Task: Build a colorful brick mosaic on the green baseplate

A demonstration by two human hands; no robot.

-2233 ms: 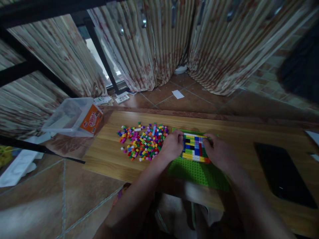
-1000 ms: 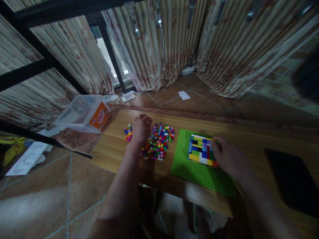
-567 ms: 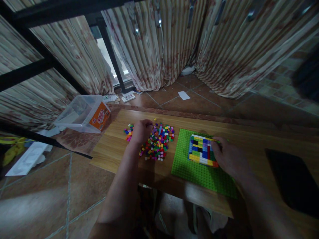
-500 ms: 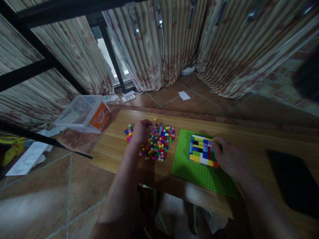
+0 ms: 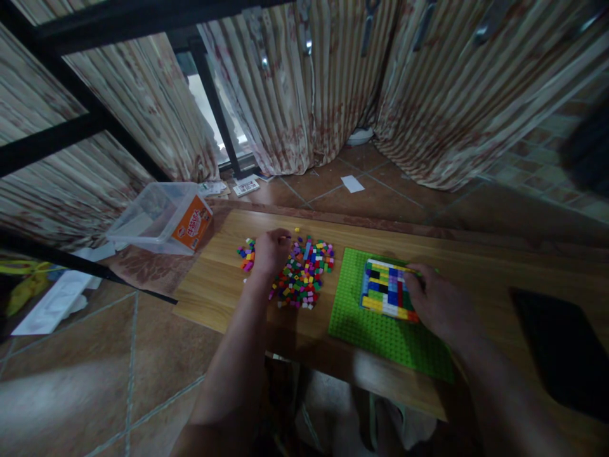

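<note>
A heap of small multicoloured toy bricks (image 5: 304, 279) is spread over the wooden table. My left hand (image 5: 272, 254) hovers at the heap's far left side, fingers pinched together; anything between the fingertips is too small to name. Farther right lies a green baseplate (image 5: 345, 311). On it rests a rectangular brick build (image 5: 387, 289) in blue, white, yellow, red and black rows. My right hand (image 5: 435, 301) grips the build's right end, thumb on the near side and fingers at the back edge, covering that end.
At the table's right is a dark flat object (image 5: 556, 349). A clear plastic box (image 5: 159, 219) with an orange label stands on the floor beyond the table's left end. Black metal bars (image 5: 90, 114) cross the upper left. Striped curtains (image 5: 295, 95) hang behind.
Both hands keep nearly the same places. The left hand's fingers have shifted only slightly over the heap, and the view has moved a little.
</note>
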